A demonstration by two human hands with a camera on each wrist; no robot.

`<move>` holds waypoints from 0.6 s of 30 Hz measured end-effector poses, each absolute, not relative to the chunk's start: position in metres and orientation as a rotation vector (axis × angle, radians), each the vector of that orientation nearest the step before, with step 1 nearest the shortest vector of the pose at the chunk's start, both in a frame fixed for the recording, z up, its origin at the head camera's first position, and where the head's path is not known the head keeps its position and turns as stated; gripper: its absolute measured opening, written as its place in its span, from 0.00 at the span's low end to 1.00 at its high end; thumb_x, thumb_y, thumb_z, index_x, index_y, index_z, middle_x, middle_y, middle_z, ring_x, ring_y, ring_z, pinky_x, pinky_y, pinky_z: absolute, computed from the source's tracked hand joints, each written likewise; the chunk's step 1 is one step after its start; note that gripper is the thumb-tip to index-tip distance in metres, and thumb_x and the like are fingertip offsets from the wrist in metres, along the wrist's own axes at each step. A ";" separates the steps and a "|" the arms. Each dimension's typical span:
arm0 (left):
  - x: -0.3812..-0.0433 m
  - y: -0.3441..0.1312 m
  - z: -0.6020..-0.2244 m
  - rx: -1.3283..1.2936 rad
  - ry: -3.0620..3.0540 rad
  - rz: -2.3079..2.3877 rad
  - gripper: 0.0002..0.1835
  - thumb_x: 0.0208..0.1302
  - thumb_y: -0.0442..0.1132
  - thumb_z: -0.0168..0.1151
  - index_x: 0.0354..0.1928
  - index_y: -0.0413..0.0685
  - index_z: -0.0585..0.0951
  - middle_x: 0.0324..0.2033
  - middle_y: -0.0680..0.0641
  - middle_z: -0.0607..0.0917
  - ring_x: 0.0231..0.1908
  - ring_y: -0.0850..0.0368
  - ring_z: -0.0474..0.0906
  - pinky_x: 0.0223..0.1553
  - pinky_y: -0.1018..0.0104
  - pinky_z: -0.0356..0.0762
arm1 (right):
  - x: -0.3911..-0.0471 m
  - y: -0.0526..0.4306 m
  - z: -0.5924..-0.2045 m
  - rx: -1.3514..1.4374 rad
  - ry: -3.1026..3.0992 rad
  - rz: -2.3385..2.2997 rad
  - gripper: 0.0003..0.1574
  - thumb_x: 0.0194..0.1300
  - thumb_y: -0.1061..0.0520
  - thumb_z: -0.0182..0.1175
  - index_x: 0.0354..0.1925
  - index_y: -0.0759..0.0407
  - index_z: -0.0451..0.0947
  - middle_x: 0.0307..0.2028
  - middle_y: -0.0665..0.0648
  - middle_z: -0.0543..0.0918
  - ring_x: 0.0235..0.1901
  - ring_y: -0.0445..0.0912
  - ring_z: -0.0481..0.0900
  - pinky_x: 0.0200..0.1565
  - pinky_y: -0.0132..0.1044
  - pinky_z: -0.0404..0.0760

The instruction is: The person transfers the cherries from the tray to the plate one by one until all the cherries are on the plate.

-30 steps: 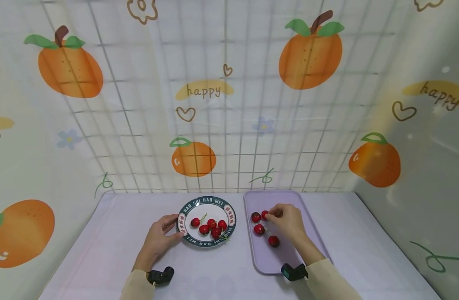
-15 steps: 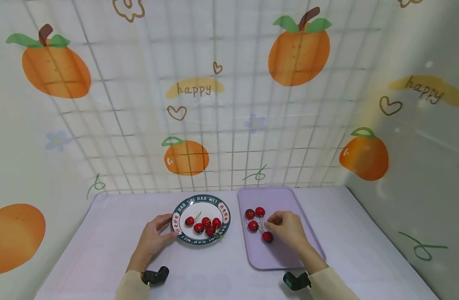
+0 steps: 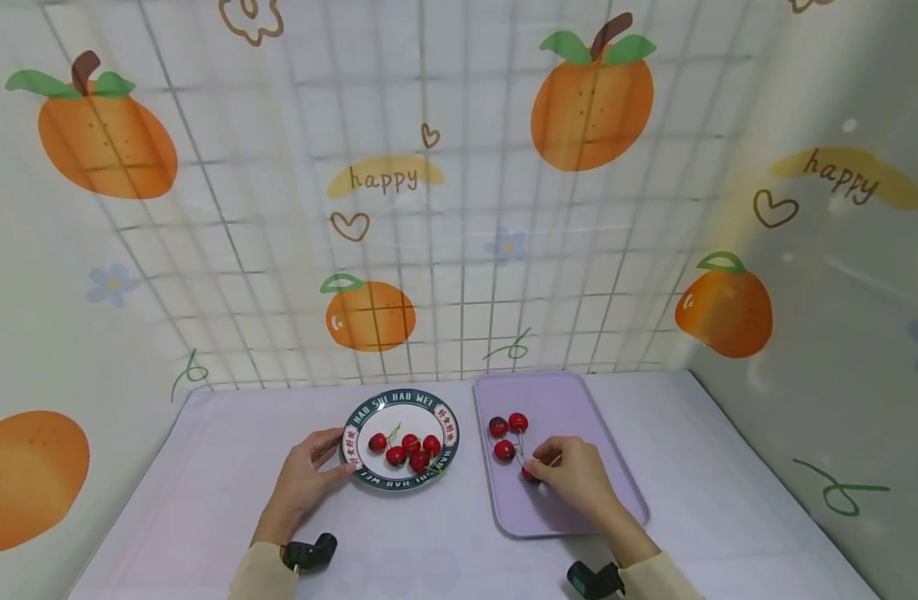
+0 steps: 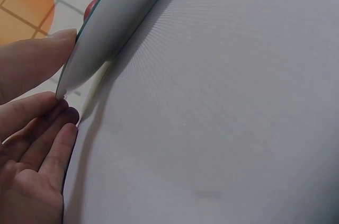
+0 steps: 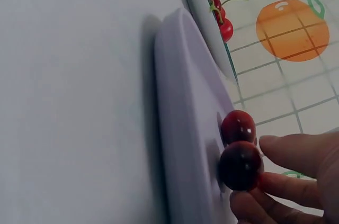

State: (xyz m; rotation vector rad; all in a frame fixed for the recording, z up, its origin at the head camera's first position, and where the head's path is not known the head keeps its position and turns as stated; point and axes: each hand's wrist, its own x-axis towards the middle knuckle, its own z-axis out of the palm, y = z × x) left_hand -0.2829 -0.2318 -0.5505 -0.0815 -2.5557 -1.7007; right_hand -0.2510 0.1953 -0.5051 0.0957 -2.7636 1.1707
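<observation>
A round white plate [image 3: 391,477] with a dark green lettered rim holds several red cherries [image 3: 396,456]. My left hand [image 3: 306,475] grips its left edge, thumb on the rim and fingers beneath; the left wrist view shows the plate [image 4: 114,28] tipped in that grip. My right hand [image 3: 576,475] is over the lilac tray [image 3: 504,517], thumb and fingertips right at the nearest cherry [image 3: 529,475], partly covering it. In the right wrist view a dark cherry [image 5: 241,166] overlaps the fingertips, so I cannot tell whether they pinch it.
Behind that cherry, several more cherries [image 3: 504,452] lie with their stems near the tray's left side. A white cloth [image 3: 399,542] covers the table. A curtain [image 3: 459,200] printed with oranges and a grid hangs behind the table.
My right hand has moved from the back cherry, first rightward off it, then forward and down to the nearest one. My left hand keeps its grip on the plate. The view has shifted slightly.
</observation>
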 end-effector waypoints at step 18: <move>-0.284 -0.232 -0.553 -0.078 -2.542 -1.710 0.39 0.54 0.30 0.81 0.69 0.39 0.77 0.70 0.38 0.76 0.72 0.39 0.71 0.71 0.58 0.72 | -0.241 0.192 -0.506 0.086 -2.786 1.169 0.11 0.55 0.56 0.81 0.32 0.57 0.87 0.27 0.47 0.86 0.26 0.41 0.80 0.31 0.36 0.78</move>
